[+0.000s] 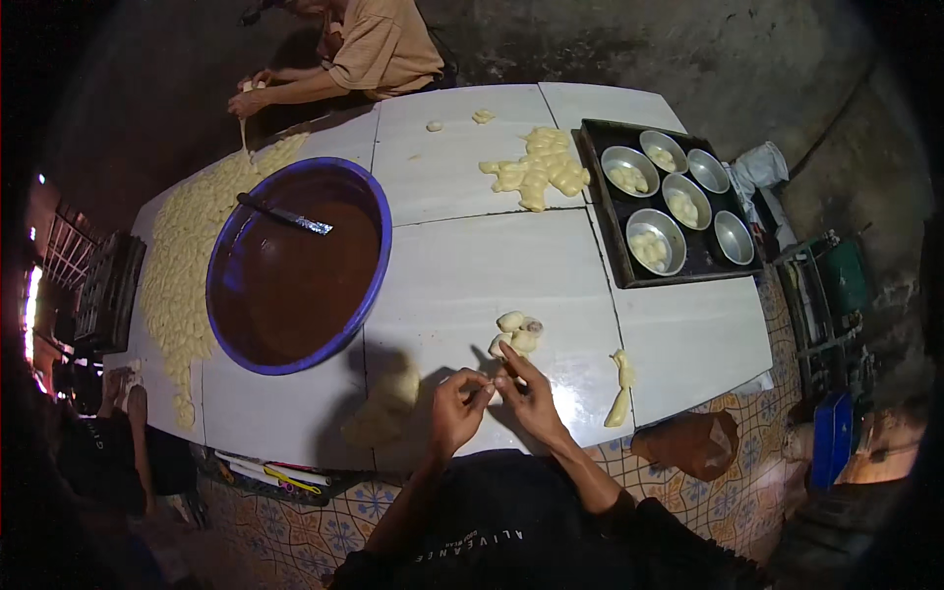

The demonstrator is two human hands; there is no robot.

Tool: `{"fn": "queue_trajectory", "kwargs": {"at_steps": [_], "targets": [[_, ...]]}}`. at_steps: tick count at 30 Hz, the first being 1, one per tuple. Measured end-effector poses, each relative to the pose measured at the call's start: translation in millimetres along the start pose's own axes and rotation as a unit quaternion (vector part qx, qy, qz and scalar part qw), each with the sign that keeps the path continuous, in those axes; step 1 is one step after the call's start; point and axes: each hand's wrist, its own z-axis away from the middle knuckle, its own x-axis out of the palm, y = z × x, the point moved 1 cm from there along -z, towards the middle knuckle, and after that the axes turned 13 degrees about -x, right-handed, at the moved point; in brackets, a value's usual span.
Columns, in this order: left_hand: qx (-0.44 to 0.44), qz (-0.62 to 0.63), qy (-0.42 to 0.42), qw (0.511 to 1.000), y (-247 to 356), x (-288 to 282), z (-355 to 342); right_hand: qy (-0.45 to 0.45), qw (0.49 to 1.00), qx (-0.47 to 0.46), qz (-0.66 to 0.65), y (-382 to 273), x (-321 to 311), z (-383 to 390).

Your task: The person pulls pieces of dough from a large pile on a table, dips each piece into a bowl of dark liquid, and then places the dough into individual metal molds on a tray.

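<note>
My left hand (459, 411) and my right hand (532, 401) meet above the white table's near side, fingertips pinched close together. Whatever lies between the fingers is too small to make out. Just beyond them sits a small cluster of pale dough balls (524, 341), one of them with a darker, greyish patch. The outstretched forefinger of my right hand reaches the edge of this cluster. A thin strip of dough (619, 389) lies to the right of my hands. Farther back spreads a lumpy patch of dough pieces (543, 169).
A big blue basin (384, 236) of brown filling, a spatula (285, 213) in it, stands left. Dough pieces (182, 261) cover the table's left edge. At the right, a black tray (612, 241) holds several round tins. One co-worker (383, 49) stretches dough; another (128, 423) works at left.
</note>
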Motion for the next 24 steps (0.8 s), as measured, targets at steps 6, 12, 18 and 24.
{"fn": "queue_trajectory", "kwargs": {"at_steps": [6, 12, 18, 24], "targets": [[0.031, 0.261, -0.141, 0.954, 37.6, 5.9, 7.6, -0.093, 0.906, 0.236, -0.34, -0.5, -33.2, 11.2], [0.074, -0.005, 0.052, 0.996, 7.2, 15.8, -65.8, 0.207, 0.969, 0.099, -0.091, 51.6, -55.0, -1.6], [0.095, -0.11, -0.031, 0.989, -5.6, 27.9, -126.9, 0.119, 0.988, 0.079, 0.062, 77.9, -55.9, 9.9], [0.048, -0.145, 0.041, 0.987, 1.2, 31.2, -105.7, -0.006, 0.923, -0.067, 0.379, 56.2, -72.2, -13.0]]}}
